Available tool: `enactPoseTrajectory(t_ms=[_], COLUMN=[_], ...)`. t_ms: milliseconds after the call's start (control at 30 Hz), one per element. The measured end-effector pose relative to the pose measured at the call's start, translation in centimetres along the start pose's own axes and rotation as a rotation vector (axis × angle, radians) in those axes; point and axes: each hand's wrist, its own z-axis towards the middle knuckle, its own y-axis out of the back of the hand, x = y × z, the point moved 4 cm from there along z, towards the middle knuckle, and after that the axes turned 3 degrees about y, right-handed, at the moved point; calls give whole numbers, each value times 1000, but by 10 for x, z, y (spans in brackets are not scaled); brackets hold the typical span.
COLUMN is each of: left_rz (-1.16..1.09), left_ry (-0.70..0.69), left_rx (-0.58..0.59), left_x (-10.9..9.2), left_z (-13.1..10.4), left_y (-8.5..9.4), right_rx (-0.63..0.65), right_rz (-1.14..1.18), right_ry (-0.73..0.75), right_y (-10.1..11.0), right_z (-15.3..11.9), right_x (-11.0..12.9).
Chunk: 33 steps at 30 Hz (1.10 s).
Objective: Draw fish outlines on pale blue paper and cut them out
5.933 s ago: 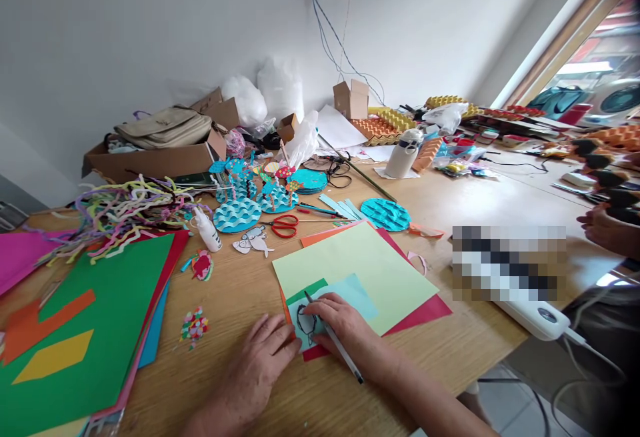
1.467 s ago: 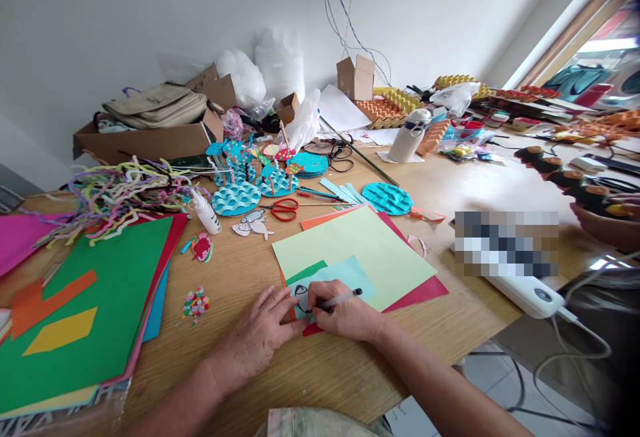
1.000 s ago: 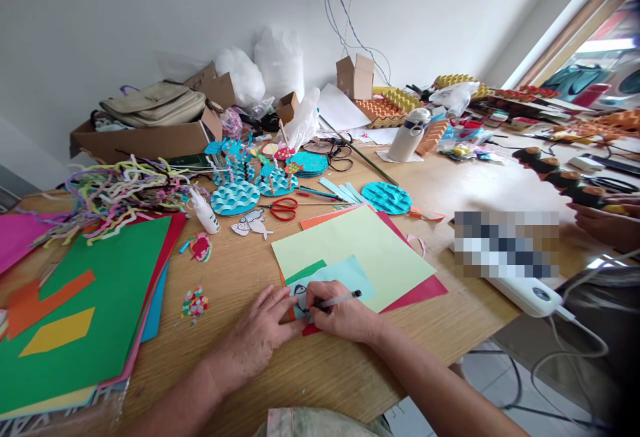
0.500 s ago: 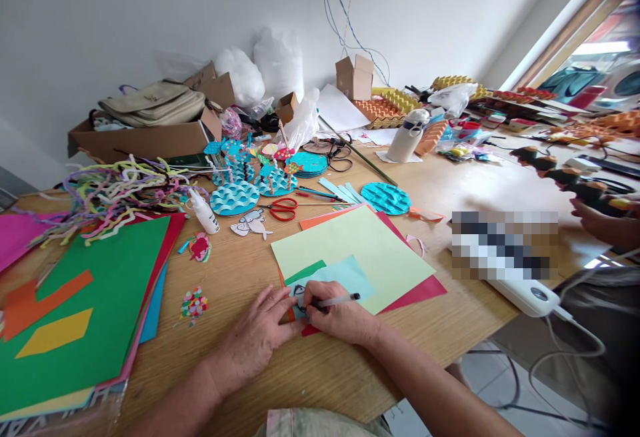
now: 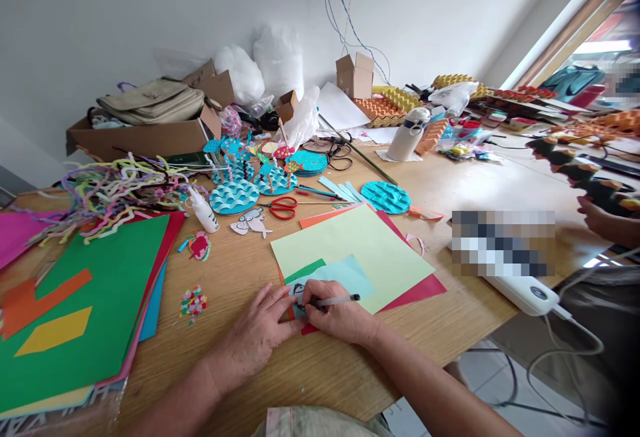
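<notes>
"What is the right hand doing?"

"Its grip is closed around a pen, over the light blue paper. The fingers hide the pen's tip, so I can't tell whether it touches."

"And the left hand?"

"Grip released, holding nothing. It lies palm down, fingers spread, their tips at the paper's left edge."

"Where is that paper?"

"On the near part of the pale green sheet, by the front of the desk. Black lines are drawn on it, partly covered by the right hand. A red sheet sticks out underneath the pale green one."

"Anything nearby?"

"Beyond the left hand are red-handled scissors, with a white fish cutout just beside them, then a glue bottle standing tilted in view."
</notes>
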Motion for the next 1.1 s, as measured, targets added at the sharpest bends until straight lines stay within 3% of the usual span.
enactPoseTrajectory(t_ms=[233, 633, 1100], left_rz=[10, 33, 72], left_ry=[7, -22, -34], left_rx=[43, -36, 3], left_x=[-2, 1, -1], left_z=[1, -1, 0], left_y=[4, -1, 3], right_rx=[-5, 7, 31], right_rz=[-9, 24, 23], right_ry=[-4, 40, 86], right_y=[0, 3, 6], right_z=[0, -1, -1], right_x=[-1, 1, 0])
